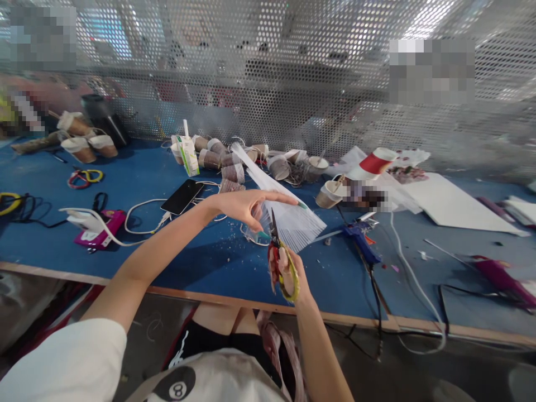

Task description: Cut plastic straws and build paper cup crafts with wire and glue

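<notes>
Scissors with red and yellow-green handles are gripped in the right hand, fingers closed through the handle loops, blades pointing up and away from the person. Blade tips meet the lower edge of a clear plastic sheet, a long ribbed strip fanned wide at its near end and tapering toward the far side of the blue table. The left hand pinches this sheet from above, thumb under and fingers flat over the near end, holding it just above the table surface. Relative to the sheet: a black phone lies to its left, with a white cable running from it toward a pink device further left; a cluster of paper cups and a small carton stand behind its narrow end; a blue glue gun rests to its right; a red and white cup lies on its side further right and behind.
</notes>
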`<state>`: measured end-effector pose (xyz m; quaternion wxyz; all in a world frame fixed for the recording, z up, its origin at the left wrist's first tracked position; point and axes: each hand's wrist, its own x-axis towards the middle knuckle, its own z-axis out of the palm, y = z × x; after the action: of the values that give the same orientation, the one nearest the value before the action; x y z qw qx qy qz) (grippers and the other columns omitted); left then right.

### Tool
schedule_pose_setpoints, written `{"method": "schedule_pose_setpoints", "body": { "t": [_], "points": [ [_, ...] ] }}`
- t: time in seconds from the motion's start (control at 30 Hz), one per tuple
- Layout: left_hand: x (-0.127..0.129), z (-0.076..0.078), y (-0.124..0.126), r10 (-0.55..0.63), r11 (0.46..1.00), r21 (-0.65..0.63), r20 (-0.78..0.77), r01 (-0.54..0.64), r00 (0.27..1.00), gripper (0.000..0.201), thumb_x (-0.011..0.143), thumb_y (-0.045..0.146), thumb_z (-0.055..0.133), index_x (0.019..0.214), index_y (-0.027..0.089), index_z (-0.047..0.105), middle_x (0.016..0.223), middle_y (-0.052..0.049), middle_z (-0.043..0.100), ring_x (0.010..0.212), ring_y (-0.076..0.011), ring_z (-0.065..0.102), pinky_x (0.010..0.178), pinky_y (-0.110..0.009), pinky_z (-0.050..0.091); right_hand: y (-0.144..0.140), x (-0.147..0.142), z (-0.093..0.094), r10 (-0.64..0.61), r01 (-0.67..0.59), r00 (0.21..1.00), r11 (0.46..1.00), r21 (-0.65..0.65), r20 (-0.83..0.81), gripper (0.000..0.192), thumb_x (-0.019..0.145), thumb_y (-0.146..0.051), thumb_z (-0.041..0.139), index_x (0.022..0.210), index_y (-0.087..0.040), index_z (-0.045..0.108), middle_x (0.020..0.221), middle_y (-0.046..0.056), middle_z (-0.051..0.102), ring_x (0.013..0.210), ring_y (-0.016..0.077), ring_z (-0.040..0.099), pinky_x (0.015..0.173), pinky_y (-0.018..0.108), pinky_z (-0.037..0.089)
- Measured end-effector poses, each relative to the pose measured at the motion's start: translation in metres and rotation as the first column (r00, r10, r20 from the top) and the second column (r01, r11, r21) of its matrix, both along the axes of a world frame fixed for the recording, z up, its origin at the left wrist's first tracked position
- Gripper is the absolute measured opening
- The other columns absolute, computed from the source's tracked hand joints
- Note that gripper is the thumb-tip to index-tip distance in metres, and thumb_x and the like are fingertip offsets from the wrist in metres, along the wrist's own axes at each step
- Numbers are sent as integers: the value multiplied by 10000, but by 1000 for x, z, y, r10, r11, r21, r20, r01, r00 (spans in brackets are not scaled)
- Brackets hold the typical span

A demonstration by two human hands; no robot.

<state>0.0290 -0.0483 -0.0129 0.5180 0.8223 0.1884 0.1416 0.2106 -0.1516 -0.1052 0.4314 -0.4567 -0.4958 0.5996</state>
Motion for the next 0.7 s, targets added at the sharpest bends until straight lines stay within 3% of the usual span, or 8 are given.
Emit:
{"method": "schedule_pose_setpoints", "body": {
  "t": [0.1,0.3,0.4,0.57,0.7],
  "points": [
    [0,0,0,7,1000,0,8,-7,1000,821,689,162,692,1426,163,330,832,-47,689,406,-40,513,408,-163,377,0,0,-1,-5,5,1000,1000,12,-4,522,611,-694,626,707,-213,447,413,-97,403,274,50,354,256,173,320],
    [-1,-1,1,-1,1000,20,-2,1,1000,803,726,202,674,1435,180,297,858,-49,696,437,-44,541,432,-151,403,3,5,-9,-41,35,997,995,95,58,526,606,-689,635,661,-207,434,415,-89,402,260,51,364,245,169,296],
    [-1,-2,2,13,999,37,-6,-13,1000,803,728,215,675,1436,192,294,994,-92,691,457,-47,558,446,-165,426,3,5,-9,-66,56,994,991,125,83,528,604,-690,632,639,-204,430,413,-90,388,261,43,342,237,166,289],
    [-1,-2,1,46,994,94,24,-48,999,775,718,249,698,1412,260,354,1421,-154,429,540,-43,604,486,-193,471,4,4,-9,-87,75,992,990,122,95,511,624,-683,620,655,-206,439,407,-90,395,254,49,344,238,175,299],
    [1,-4,1,134,979,142,78,-144,988,602,786,308,649,1352,265,448,1485,-122,347,748,-92,651,619,-202,518,7,5,-12,-119,112,991,989,94,65,540,599,-713,617,646,-209,430,396,-92,391,238,49,329,226,181,280]
  ]
}}
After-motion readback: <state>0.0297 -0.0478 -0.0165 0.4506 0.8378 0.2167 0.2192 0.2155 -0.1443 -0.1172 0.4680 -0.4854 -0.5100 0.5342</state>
